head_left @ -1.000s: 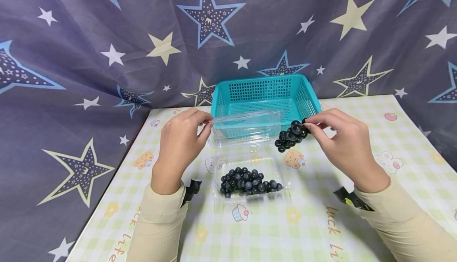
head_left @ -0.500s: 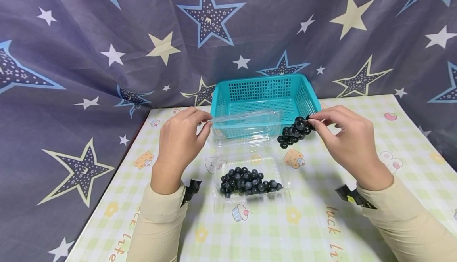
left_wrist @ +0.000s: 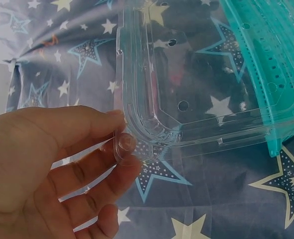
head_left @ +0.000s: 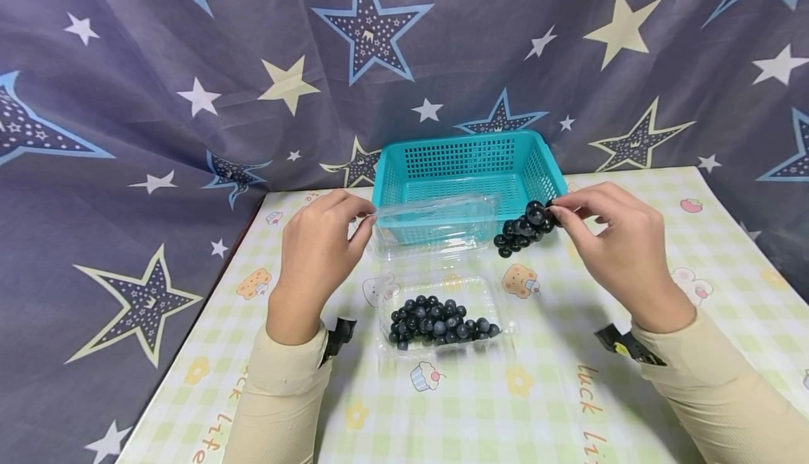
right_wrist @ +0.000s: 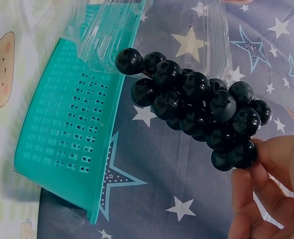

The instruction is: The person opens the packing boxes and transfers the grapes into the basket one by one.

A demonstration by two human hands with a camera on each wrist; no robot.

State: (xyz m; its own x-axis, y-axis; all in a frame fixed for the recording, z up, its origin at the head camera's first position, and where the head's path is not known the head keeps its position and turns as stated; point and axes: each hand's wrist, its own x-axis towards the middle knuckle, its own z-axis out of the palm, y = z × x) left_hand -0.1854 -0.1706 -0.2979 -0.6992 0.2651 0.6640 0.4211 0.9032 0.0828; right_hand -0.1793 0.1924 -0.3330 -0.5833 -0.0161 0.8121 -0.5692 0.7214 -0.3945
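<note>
A clear plastic clamshell box lies on the table with its lid raised at the back. My left hand pinches the lid's left corner between thumb and fingers; the left wrist view shows the lid's corner at the fingertips. Dark grapes lie in the box's base. To the right, my right hand pinches a bunch of dark grapes by its upper end, and the bunch hangs slanting down to the left, in the air. In the right wrist view that bunch shows in full.
A turquoise perforated basket stands behind the box, against the star-patterned curtain. The lid overlaps the basket's front in the head view. A checked tablecloth with cartoon prints covers the table.
My right hand has moved slightly up and to the right with the bunch of grapes. My left hand and the raised lid have stayed in place.
</note>
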